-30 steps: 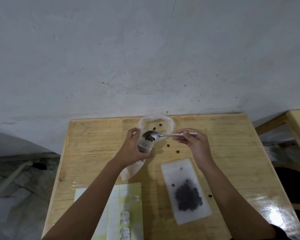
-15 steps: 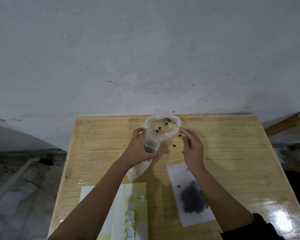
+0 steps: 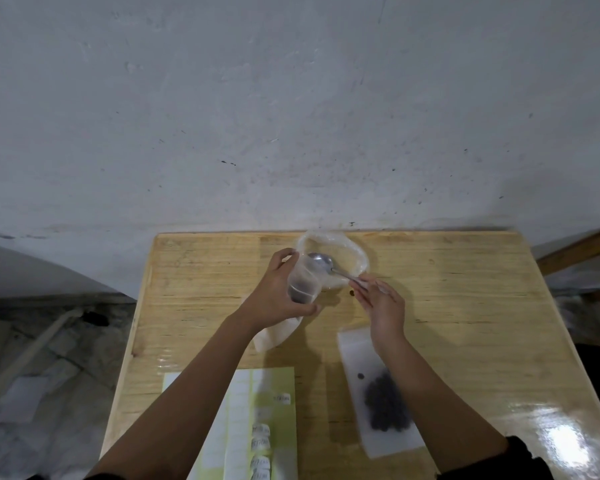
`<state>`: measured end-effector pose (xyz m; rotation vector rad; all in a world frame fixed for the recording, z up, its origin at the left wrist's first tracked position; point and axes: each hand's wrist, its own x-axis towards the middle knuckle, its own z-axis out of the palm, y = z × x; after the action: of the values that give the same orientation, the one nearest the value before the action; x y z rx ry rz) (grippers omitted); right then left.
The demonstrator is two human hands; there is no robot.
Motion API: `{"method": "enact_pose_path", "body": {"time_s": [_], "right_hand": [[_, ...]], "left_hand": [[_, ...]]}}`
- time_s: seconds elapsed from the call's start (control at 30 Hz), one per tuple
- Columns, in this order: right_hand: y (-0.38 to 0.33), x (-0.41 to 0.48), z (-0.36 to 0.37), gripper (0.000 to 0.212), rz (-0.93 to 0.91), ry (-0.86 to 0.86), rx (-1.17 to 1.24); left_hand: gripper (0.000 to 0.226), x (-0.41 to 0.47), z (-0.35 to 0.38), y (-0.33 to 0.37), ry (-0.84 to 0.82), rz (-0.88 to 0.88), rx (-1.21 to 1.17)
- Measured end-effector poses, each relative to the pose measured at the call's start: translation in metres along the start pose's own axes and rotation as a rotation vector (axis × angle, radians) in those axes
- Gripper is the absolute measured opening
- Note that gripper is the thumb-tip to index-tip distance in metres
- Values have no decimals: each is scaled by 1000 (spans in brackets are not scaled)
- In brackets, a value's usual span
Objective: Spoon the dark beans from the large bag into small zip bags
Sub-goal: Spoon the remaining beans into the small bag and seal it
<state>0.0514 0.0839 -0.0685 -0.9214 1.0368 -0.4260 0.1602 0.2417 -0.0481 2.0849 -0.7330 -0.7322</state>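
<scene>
My left hand (image 3: 278, 296) grips a small clear zip bag (image 3: 303, 280), held upright with its mouth open and some dark beans at its bottom. My right hand (image 3: 381, 303) pinches the handle of a metal spoon (image 3: 323, 261), whose bowl is over the small bag's mouth. Behind them the large clear bag (image 3: 355, 252) lies open at the table's far edge, looking almost empty. A filled small zip bag (image 3: 385, 407) of dark beans lies flat on the table under my right forearm.
The wooden table (image 3: 465, 306) stands against a grey wall. A yellow-green label sheet (image 3: 257, 424) with white stickers lies near the front edge. A loose bean (image 3: 351, 292) sits by my right hand. A second wooden table edge (image 3: 586, 247) shows at right.
The spoon went into the large bag half a second ago and has now come back over the mouth of the small bag held by my left hand.
</scene>
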Motion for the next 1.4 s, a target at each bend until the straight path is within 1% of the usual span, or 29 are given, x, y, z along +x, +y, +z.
{"method": "enact_pose_path", "body": {"time_s": [0.2,0.3,0.4,0.57,0.63,0.8,0.93,1.0,1.1,1.17,1.23,1.33,1.4], "right_hand": [[-8,0,7,18,167,12,68],[-16,-2,7,19,197,55,99],[-24,-2,4,20,184,71,114],[-43,-3,-4,20,82,23,84],[-51,-5,-7,21,11,-11,62],[-62,-13,-11,23,-183,-173,-21],[-60,-17,-12,23,-300,-338,-188],[-60,-18,-14,22,-342,-364,-203],[-64,-18,-20,19,-374,-307,-46],[-66,-14,-30,18,-348,-200,82],[-64,-9,-45,16,-314,-84,157],[-54,-3,-72,10,-304,-22,215],[-44,2,-86,14,-360,-25,153]], "left_hand": [[101,1,4,-2,-5,15,-6],[101,2,4,-2,19,16,5],[101,4,6,-2,69,5,13],[103,8,12,-1,103,-29,32],[104,10,13,-1,106,-42,45],[101,12,14,0,126,-51,61],[101,12,14,1,119,-48,63],[103,11,14,2,117,-46,76],[101,9,14,3,130,-39,84],[101,7,13,4,137,-34,88],[101,6,13,4,145,-33,83],[102,3,13,4,150,-43,69],[102,2,14,2,153,-41,64]]}}
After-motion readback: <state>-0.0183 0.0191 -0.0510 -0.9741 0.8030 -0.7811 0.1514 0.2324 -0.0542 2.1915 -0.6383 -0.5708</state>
